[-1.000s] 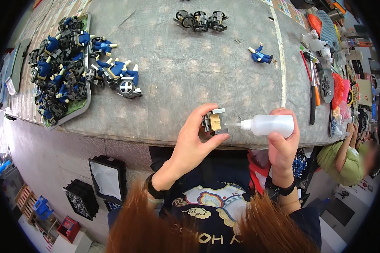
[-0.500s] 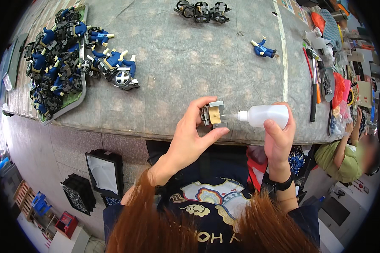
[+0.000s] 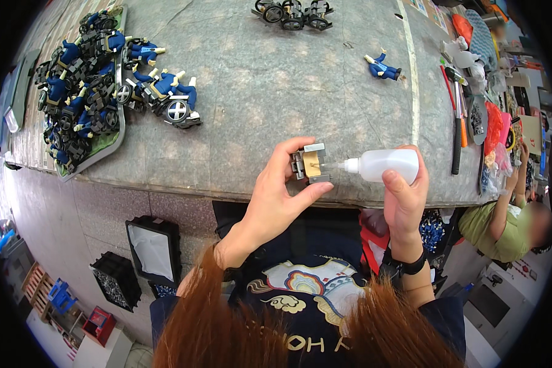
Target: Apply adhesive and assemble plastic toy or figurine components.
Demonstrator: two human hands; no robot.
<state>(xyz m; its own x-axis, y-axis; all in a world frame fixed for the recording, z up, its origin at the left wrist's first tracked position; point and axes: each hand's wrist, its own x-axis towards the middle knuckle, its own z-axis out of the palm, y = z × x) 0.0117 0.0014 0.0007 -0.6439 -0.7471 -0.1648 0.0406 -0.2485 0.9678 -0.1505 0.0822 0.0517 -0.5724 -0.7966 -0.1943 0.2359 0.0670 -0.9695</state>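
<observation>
Between thumb and fingers, my left hand (image 3: 282, 195) grips a small toy chair seat (image 3: 311, 164), grey and black with a tan inside, above the table's near edge. My right hand (image 3: 409, 196) is wrapped round a white squeeze bottle (image 3: 386, 165) lying nearly level. Its thin clear nozzle points left at the tan part; whether the tip touches cannot be made out. A blue-suited toy figure (image 3: 383, 67) lies farther off to the right. At the far middle stand several black wheeled toy chairs (image 3: 293, 16).
On the left, a tray (image 3: 118, 132) is heaped with seated blue figures in wheelchairs; a few more (image 3: 176, 110) stand beside it. Screwdrivers (image 3: 457, 132), bags and tools line the right side. A person in green (image 3: 500, 230) works at right. Black crates (image 3: 153, 248) stand on the floor.
The bottle has shifted very slightly up and left, its nozzle still at the tan part. The toy seat has barely moved, and both grips are the same.
</observation>
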